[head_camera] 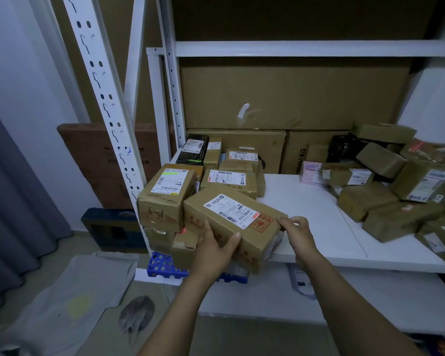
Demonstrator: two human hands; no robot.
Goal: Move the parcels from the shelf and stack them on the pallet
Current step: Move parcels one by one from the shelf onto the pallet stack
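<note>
Parcel point(242, 227): a brown carton with a white label point(229, 209) on top and a red stamp beside it. You hold it tilted at the centre of your view, with both hands on it. Its far-left end is up against the stack point(162, 199). Its near-right end hangs over the front edge of the shelf point(314, 217). Whether it rests on the boxes beneath cannot be told.

Your left hand point(216, 250) grips the near long side. The palm is on the cardboard, the thumb is splayed toward 3 o'clock, and the fingers reach up the face toward 11 o'clock. Your right hand point(298, 232), just to 3 o'clock of the parcel, pinches its right end corner with curled fingertips.

The stack stands at 9 o'clock of the parcel, with labelled cartons piled on one another. The front one has handwriting on its near face. More cartons sit behind it at 12 o'clock. The blue pallet point(162, 264) shows under the stack at 7 o'clock, on the floor.

On the shelf at 3 o'clock, well apart from the parcel, lies a loose heap point(385, 194) of brown packages, some with labels. They are blurred. Bare white board lies between the heap and the parcel. Large cardboard sheets point(293, 93) stand along the back at 12 o'clock.

A white slotted upright point(106, 98) runs up at 10 o'clock. A grey curtain point(16, 201) hangs at far 9 o'clock. A pale cloth point(70, 299) lies on the floor at 8 o'clock.
</note>
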